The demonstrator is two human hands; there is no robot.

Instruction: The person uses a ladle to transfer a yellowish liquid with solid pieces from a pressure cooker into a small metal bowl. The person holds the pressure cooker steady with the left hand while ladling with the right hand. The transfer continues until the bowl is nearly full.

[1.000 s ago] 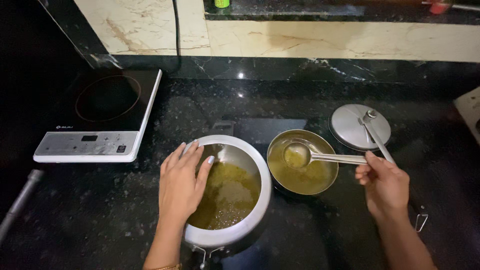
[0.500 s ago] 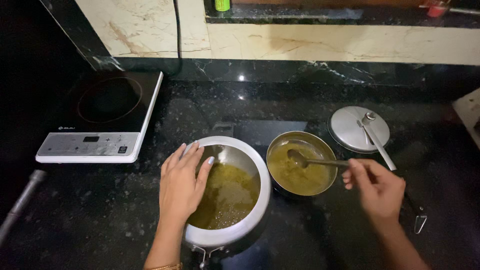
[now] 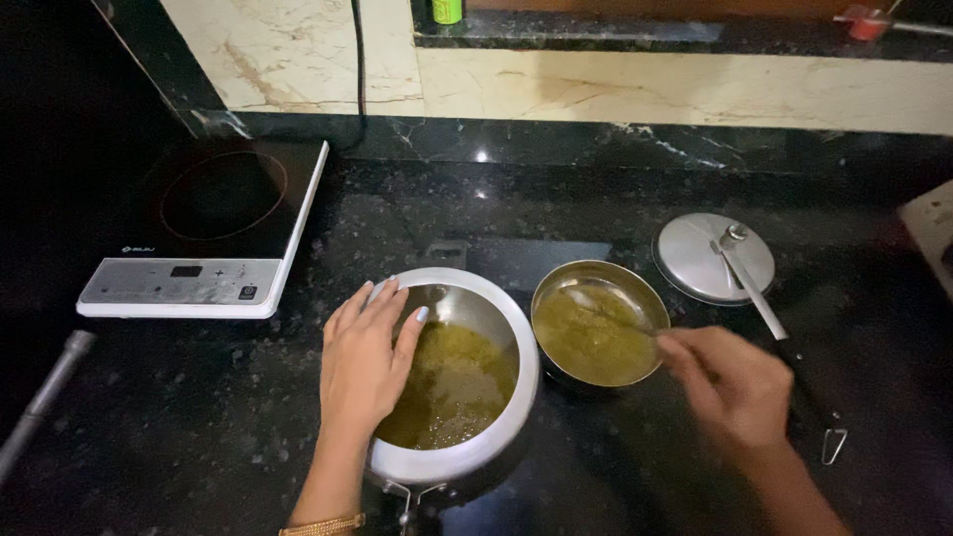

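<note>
Black speckled stone makes up the surface (image 3: 556, 208), backed by a low cream marble wall. On it, the left hand (image 3: 365, 365) lies flat with fingers spread over the left rim of a pressure cooker pot (image 3: 496, 328), palm down on the metal edge and gripping nothing closed. Inside the pot sits a yellow-green cooked mash (image 3: 459, 387), its right half uncovered. A gold bangle (image 3: 320, 525) circles the wrist at the bottom edge of the view.

The right hand (image 3: 740, 387) is pinched around the thin handle of a spoon (image 3: 620, 323), whose blurred bowl end lies in a steel bowl (image 3: 599, 333) holding the same yellow-green food. Bowl and pot stand rim to rim, touching or nearly so; I cannot tell which.

Just behind the right hand lies a round steel lid (image 3: 707, 260) with a long handle running towards the near right, ending close to that wrist. An induction cooktop (image 3: 213, 233) stands well apart at the far left, its cord running up the wall. A grey rod (image 3: 45, 397) lies slanted at the left edge.

Open surface stretches between cooktop and pot, behind both vessels to the wall, and along the near left. To the right, the lid handle crowds the hand's side.
</note>
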